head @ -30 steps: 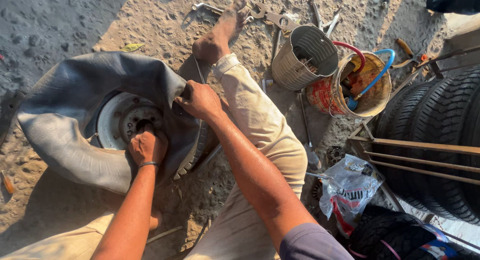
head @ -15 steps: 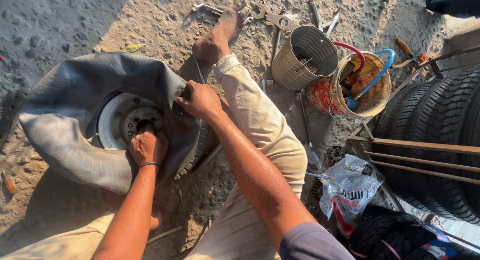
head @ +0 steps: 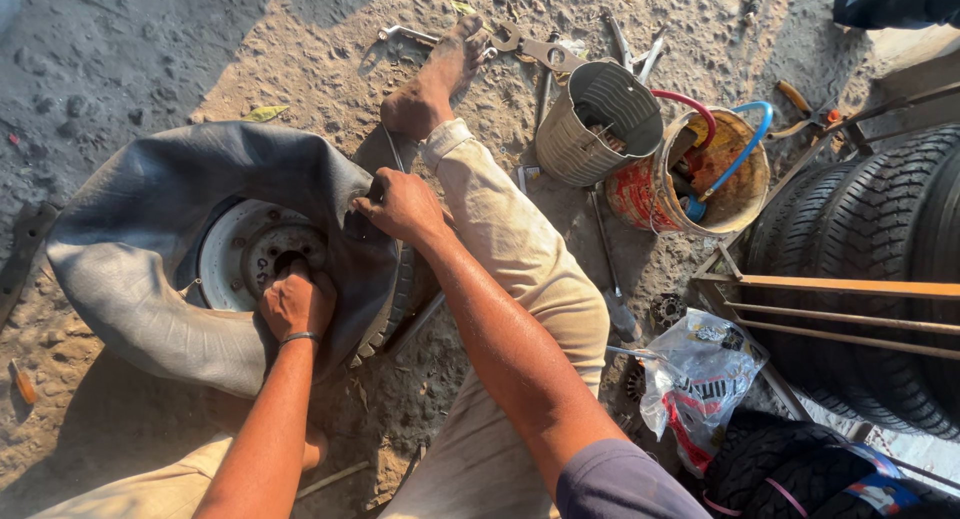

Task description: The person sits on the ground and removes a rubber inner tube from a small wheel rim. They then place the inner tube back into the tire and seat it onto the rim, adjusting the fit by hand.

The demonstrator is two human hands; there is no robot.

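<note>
**Both hands on the inner tube at the wheel**

The right hand [head: 402, 205] has its grip clenched on the upper right edge of the grey inner tube [head: 150, 269], fingers curled over the fold of rubber where it meets the tyre [head: 392, 301]. The left hand [head: 297, 301] is closed too, its fingers pushed down between the tube and the white wheel rim [head: 240, 264], near the hub holes; what exactly the fingertips pinch is hidden by the knuckles. A thin band sits on that wrist.

The tube lies slack and wide around the rim on the sandy ground [head: 130, 69], bulging to the left and below, with the rim showing through its middle. The tyre's tread peeks out just right of the tube, under the right forearm.

The person's right leg, in tan trousers [head: 520, 269], stretches along the tyre's right side, bare foot [head: 432, 79] planted beyond the tube's upper edge. Left and above the tube the ground is open sand. To the right it is crowded: wrenches [head: 540, 49] lie by the foot, a grey metal bucket [head: 595, 124] and a red-stained bucket [head: 700, 174] stand touching each other, then a plastic bag [head: 700, 364], and a row of black tyres [head: 880, 269] behind metal bars.
</note>
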